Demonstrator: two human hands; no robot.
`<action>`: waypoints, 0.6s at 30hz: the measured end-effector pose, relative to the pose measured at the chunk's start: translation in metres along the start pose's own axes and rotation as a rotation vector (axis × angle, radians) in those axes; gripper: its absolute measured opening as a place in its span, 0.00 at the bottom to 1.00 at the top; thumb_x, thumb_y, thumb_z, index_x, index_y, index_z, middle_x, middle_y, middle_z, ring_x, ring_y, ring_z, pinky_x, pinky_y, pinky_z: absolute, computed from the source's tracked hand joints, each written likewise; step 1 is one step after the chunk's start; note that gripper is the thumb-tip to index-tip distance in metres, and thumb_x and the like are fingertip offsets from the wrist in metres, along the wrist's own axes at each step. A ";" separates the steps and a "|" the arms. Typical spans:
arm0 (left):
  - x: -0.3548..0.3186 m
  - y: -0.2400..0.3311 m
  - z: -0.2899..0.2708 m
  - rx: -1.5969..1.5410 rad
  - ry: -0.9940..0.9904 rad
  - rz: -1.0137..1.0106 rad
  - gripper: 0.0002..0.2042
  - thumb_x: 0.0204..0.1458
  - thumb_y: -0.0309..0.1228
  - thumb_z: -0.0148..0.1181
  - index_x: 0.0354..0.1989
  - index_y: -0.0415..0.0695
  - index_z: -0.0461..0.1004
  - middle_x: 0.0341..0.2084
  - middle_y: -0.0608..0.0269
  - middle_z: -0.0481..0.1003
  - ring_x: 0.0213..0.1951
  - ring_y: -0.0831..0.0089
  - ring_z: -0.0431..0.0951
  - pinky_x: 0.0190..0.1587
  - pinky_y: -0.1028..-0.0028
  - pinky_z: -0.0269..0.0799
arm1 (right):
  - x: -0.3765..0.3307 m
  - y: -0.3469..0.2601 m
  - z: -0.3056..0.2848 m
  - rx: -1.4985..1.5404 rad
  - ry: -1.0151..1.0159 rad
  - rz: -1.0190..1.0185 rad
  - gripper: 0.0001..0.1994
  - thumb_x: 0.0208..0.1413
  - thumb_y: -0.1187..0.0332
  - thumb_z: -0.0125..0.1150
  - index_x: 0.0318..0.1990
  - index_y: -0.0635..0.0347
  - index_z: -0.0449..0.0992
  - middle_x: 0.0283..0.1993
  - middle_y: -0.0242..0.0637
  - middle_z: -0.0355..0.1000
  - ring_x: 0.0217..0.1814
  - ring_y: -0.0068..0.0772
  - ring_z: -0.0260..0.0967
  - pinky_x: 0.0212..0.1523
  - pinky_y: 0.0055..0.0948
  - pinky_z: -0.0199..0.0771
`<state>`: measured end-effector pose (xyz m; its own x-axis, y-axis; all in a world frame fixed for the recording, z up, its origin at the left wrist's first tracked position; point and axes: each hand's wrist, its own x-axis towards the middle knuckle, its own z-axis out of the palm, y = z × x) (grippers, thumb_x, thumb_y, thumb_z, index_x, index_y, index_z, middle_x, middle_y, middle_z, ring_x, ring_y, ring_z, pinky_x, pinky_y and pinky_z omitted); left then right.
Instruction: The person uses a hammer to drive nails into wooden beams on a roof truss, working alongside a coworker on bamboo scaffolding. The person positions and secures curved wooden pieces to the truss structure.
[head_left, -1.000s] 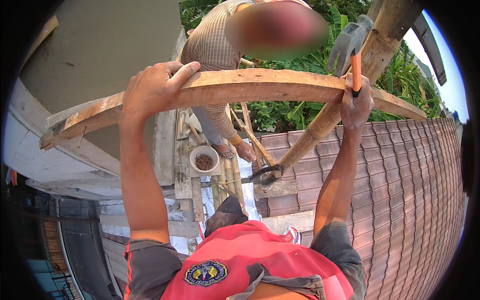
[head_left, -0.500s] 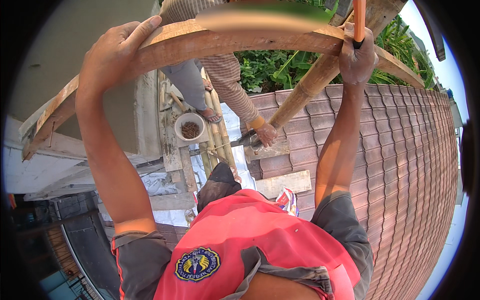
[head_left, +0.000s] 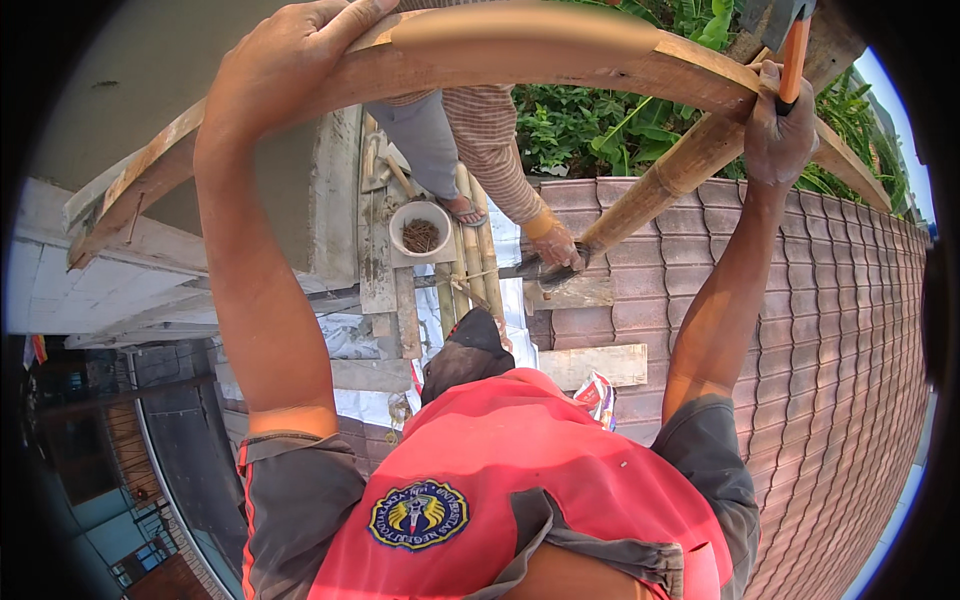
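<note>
A long wooden beam (head_left: 560,72) spans the upper picture, its curve partly from the lens. My left hand (head_left: 285,65) is closed around it on the left, thumb along its top face. My right hand (head_left: 780,135) is closed at the beam's right part and also grips a hammer (head_left: 794,60) with an orange handle, its grey head pointing up. A nail (head_left: 134,218) sticks out near the beam's left end. Behind the right part of the beam, a thick bamboo pole (head_left: 670,180) slants down to the roof.
A co-worker's hand (head_left: 556,248) touches dark material near the bamboo pole's foot. A white bucket of nails (head_left: 420,233) stands on planks beside bamboo poles (head_left: 478,262). Brown roof tiles (head_left: 800,330) cover the right; a grey wall (head_left: 130,90) rises at left.
The whole view has shifted, so most things sit farther right. The hammer's head has come into view. The co-worker's hand has moved closer to the bamboo pole's foot. Both my hands keep their hold.
</note>
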<state>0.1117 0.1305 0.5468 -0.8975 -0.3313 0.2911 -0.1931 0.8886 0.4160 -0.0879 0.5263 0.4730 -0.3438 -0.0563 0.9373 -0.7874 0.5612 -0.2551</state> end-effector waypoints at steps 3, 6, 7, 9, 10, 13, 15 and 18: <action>-0.004 -0.002 -0.002 0.026 0.046 0.027 0.29 0.68 0.57 0.53 0.40 0.41 0.87 0.34 0.44 0.85 0.38 0.51 0.85 0.46 0.59 0.77 | 0.000 -0.001 0.005 -0.024 0.020 0.002 0.11 0.64 0.72 0.65 0.53 0.55 0.83 0.46 0.36 0.87 0.46 0.38 0.87 0.51 0.36 0.83; 0.001 -0.008 0.004 -0.018 0.045 0.080 0.29 0.67 0.57 0.54 0.41 0.41 0.87 0.33 0.45 0.84 0.37 0.51 0.85 0.46 0.59 0.77 | -0.002 0.011 0.002 -0.055 0.014 -0.042 0.11 0.66 0.71 0.65 0.54 0.55 0.84 0.47 0.34 0.87 0.48 0.32 0.86 0.52 0.33 0.82; -0.003 -0.008 -0.001 -0.023 0.051 0.077 0.29 0.67 0.57 0.54 0.41 0.41 0.87 0.33 0.45 0.84 0.37 0.51 0.84 0.46 0.59 0.77 | -0.001 0.009 0.003 -0.027 -0.005 0.013 0.11 0.66 0.71 0.65 0.54 0.55 0.84 0.47 0.33 0.87 0.48 0.30 0.85 0.52 0.33 0.82; 0.004 -0.008 0.005 -0.051 0.031 0.104 0.29 0.68 0.57 0.54 0.41 0.41 0.87 0.33 0.45 0.85 0.37 0.51 0.84 0.46 0.60 0.77 | -0.002 0.010 -0.002 -0.007 -0.044 0.131 0.11 0.67 0.70 0.65 0.54 0.55 0.84 0.47 0.32 0.87 0.48 0.26 0.84 0.53 0.31 0.81; -0.001 -0.007 0.000 -0.055 0.035 0.104 0.29 0.68 0.57 0.54 0.42 0.41 0.87 0.33 0.45 0.85 0.37 0.51 0.84 0.46 0.60 0.77 | -0.002 0.013 0.000 0.027 -0.038 0.090 0.11 0.68 0.69 0.65 0.55 0.56 0.84 0.48 0.31 0.87 0.48 0.24 0.83 0.54 0.29 0.80; -0.002 -0.007 -0.001 -0.005 0.042 0.081 0.29 0.68 0.57 0.54 0.41 0.39 0.87 0.33 0.45 0.85 0.37 0.52 0.84 0.46 0.61 0.76 | -0.002 0.004 0.004 -0.018 -0.008 0.067 0.11 0.68 0.70 0.63 0.55 0.58 0.83 0.49 0.33 0.86 0.50 0.25 0.82 0.56 0.29 0.79; 0.000 -0.007 0.001 -0.007 0.042 0.092 0.29 0.68 0.56 0.54 0.42 0.39 0.87 0.33 0.45 0.85 0.37 0.53 0.84 0.46 0.61 0.76 | -0.004 0.008 0.005 0.056 0.024 0.015 0.10 0.72 0.68 0.65 0.54 0.62 0.84 0.46 0.34 0.85 0.48 0.20 0.79 0.54 0.25 0.78; 0.002 -0.011 0.004 -0.071 0.041 0.101 0.28 0.68 0.55 0.55 0.41 0.38 0.86 0.33 0.45 0.85 0.36 0.55 0.84 0.45 0.62 0.76 | -0.003 0.009 0.000 0.109 0.009 0.038 0.10 0.70 0.69 0.65 0.53 0.61 0.84 0.45 0.34 0.85 0.48 0.24 0.80 0.55 0.28 0.78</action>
<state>0.1103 0.1215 0.5396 -0.8938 -0.2552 0.3687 -0.0730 0.8940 0.4420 -0.0941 0.5314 0.4681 -0.3705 -0.0286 0.9284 -0.8250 0.4694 -0.3148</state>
